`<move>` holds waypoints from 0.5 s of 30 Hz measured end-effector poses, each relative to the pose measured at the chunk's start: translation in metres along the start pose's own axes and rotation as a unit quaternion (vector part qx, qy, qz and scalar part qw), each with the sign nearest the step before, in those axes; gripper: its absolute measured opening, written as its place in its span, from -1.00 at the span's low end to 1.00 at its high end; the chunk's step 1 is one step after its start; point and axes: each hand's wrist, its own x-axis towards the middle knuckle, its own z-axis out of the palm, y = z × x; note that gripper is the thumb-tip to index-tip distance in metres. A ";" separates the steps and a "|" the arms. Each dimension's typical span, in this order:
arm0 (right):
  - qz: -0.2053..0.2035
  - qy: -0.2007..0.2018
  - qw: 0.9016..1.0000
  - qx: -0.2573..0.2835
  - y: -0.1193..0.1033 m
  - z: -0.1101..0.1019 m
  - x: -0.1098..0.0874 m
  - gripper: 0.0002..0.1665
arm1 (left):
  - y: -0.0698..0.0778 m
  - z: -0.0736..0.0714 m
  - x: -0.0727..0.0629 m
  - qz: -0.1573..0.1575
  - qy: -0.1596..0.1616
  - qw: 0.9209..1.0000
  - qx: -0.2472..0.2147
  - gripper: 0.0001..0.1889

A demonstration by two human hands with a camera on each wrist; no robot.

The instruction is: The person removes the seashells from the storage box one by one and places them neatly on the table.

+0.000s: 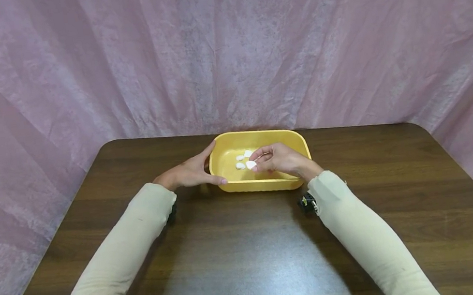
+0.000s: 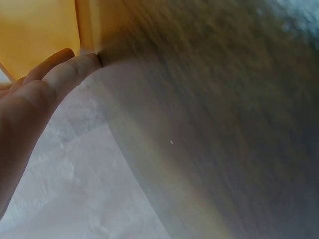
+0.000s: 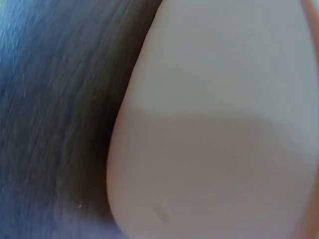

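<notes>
The fingers point(image 1: 261, 152) of the right hand point(image 1: 280, 158) are bent toward the thumb, pinching a small white piece point(image 1: 251, 165) at their tips. The piece juts out to the left of the fingertips, inside the yellow tray point(image 1: 262, 184), left of its middle; whether it touches the tray's floor cannot be told. Just beyond the fingers, to the left and toward the far wall, lie the other white pieces point(image 1: 240, 165) in a loose cluster, close to one another and to the pinched one.

All of them are plain bright white, small and rounded, with soft outlines; the pinched one looks somewhat broader. Finer surface detail is too small to make out. The tray is a smooth, even yellow, oblong, with rounded corners and raised walls.

At the tray's left end, the left hand point(image 1: 191, 172) has its thumb and fingers spread wide, the thumb against the near corner and the forefinger at the far one.

Both arms wear cream sleeves point(image 1: 360, 231), and a small black device point(image 1: 307, 202) shows under the right cuff. The tray rests near the far edge of the brown wood-grain tabletop point(image 1: 239, 244), with a pink, velvety curtain point(image 1: 225, 51) hanging in folds behind.
</notes>
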 end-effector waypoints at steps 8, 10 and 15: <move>-0.001 -0.014 1.000 -0.009 -0.010 0.005 -0.009 -0.65 | 0.000 -0.001 0.002 -0.009 0.002 1.000 0.024 0.31; -0.005 -0.022 1.000 -0.013 -0.013 0.006 -0.012 -0.63 | 0.001 -0.002 0.002 -0.013 0.005 0.999 0.029 0.31; -0.017 -0.031 0.999 -0.014 -0.018 0.009 -0.018 -0.63 | 0.004 -0.004 0.003 -0.015 0.007 1.000 0.025 0.31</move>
